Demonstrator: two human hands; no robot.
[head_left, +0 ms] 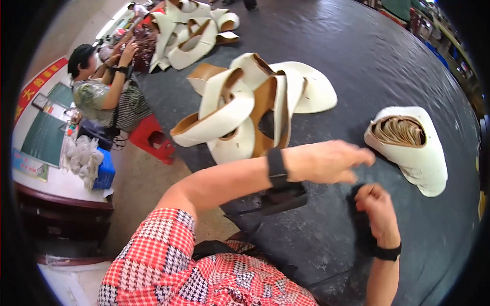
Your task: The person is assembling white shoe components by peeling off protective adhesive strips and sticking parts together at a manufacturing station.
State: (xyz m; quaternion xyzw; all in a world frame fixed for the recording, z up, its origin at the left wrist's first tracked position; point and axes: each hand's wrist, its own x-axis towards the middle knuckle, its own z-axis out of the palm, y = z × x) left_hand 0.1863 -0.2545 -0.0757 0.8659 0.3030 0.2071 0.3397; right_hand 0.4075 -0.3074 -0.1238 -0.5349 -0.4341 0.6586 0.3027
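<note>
My left hand [332, 162] reaches across the black table [377, 61] with fingers stretched out and nothing in it, pointing toward a white curved stack of thin tan pieces [408, 148]. My right hand [376, 211] is closed around a dark furry object [360, 224] near the table's front edge. Both wrists wear black bands. A pile of white and tan curved strips [245, 109] lies just beyond my left forearm.
Another heap of white strips [189, 30] sits at the far end of the table. A seated person [102, 92] works at the left beside a red stool [150, 137]. A blue box [104, 173] and white bundles rest on a side counter.
</note>
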